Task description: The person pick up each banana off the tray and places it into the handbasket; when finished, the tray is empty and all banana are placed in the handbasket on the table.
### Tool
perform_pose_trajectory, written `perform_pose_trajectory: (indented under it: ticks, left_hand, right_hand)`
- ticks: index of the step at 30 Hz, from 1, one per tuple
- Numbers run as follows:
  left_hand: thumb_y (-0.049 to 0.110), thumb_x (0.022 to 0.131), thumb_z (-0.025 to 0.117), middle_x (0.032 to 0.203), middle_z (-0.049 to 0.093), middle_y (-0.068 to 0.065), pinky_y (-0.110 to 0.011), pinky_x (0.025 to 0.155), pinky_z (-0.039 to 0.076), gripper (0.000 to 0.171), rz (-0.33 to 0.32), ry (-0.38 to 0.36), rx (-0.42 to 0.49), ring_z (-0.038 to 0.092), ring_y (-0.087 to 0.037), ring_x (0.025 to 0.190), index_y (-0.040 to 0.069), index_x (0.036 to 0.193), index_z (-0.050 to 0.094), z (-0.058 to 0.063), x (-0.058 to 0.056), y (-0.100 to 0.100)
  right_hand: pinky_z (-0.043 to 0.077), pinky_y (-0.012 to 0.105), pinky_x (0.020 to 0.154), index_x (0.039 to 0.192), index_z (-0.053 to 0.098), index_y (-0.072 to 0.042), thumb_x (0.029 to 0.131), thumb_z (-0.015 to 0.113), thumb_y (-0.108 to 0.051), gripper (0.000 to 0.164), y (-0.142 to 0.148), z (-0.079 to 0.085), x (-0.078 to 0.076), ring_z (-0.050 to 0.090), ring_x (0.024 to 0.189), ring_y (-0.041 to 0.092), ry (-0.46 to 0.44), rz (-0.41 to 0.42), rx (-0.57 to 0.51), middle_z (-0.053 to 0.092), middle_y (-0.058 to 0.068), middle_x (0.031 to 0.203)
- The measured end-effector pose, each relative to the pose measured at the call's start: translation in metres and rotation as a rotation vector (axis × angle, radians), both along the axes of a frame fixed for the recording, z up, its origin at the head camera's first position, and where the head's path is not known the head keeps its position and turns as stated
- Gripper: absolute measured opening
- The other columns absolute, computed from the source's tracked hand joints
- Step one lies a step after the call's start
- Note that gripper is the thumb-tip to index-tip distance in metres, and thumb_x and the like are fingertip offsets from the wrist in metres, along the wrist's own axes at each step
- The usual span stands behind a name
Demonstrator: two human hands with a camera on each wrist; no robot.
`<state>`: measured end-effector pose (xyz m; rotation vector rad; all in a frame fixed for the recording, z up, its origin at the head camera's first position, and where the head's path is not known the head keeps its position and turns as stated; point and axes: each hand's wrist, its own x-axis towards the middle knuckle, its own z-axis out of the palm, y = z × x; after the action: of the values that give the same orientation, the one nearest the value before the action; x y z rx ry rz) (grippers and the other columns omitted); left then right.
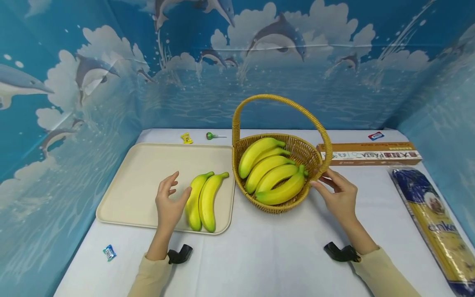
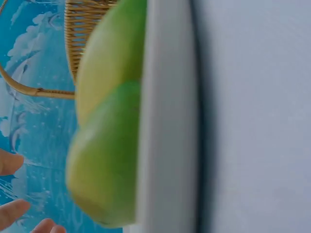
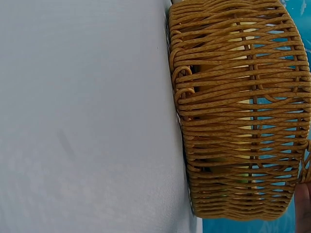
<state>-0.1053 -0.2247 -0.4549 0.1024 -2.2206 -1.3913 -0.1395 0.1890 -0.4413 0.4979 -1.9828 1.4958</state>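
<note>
My left hand (image 1: 170, 202) hovers over the cream tray (image 1: 148, 181) with fingers spread and bent, holding nothing. Its thumb tip is close to the nearer of two yellow bananas (image 1: 196, 202) lying side by side at the tray's right; the other banana (image 1: 210, 202) is beside it. In the left wrist view the banana ends (image 2: 104, 160) look large and greenish behind the tray's rim. My right hand (image 1: 339, 198) pinches the wicker basket (image 1: 274, 209) where its handle meets the rim on the right. Several bananas (image 1: 271, 165) lie inside the basket.
Behind the basket's right side lies a long pasta box (image 1: 371, 154), with a small red-blue candy (image 1: 376, 135) beyond. A pasta bag (image 1: 434, 227) lies far right. A yellow candy (image 1: 186, 138) and a lollipop (image 1: 210, 135) sit behind the tray; a blue candy (image 1: 109, 252) is front left.
</note>
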Motion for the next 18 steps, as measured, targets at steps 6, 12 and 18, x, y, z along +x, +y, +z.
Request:
perform_pose_trajectory:
  ticks: [6, 12, 18]
  left_hand:
    - [0.006, 0.081, 0.076, 0.134, 0.051, -0.019, -0.050, 0.093, 0.044, 0.057, -0.029, -0.120, -0.021, 0.051, -0.034, 0.113, 0.003, 0.135, 0.056, -0.016, -0.005, -0.003]
    - [0.017, 0.083, 0.077, 0.132, 0.051, -0.021, -0.049, 0.099, 0.046, 0.062, -0.060, -0.362, -0.114, 0.052, -0.033, 0.112, 0.002, 0.138, 0.053, -0.025, -0.007, -0.003]
    - [0.018, 0.083, 0.075, 0.120, 0.055, -0.018, -0.041, 0.096, 0.047, 0.058, -0.039, -0.419, -0.111, 0.055, -0.029, 0.105, 0.000, 0.135, 0.055, -0.029, -0.008, -0.004]
  right_hand:
    - [0.053, 0.015, 0.083, 0.117, 0.062, 0.018, 0.067, 0.072, 0.026, 0.052, 0.000, 0.000, -0.001, 0.067, 0.099, 0.004, 0.008, 0.009, -0.015, 0.067, -0.014, 0.115]
    - [0.054, 0.016, 0.083, 0.118, 0.063, 0.014, 0.066, 0.071, 0.029, 0.055, 0.000, 0.000, 0.000, 0.067, 0.099, 0.004, 0.016, 0.014, -0.024, 0.067, -0.013, 0.114]
    - [0.054, 0.016, 0.083, 0.118, 0.063, 0.014, 0.065, 0.070, 0.030, 0.056, 0.000, -0.003, -0.002, 0.067, 0.100, 0.005, 0.022, 0.029, -0.039, 0.068, -0.011, 0.113]
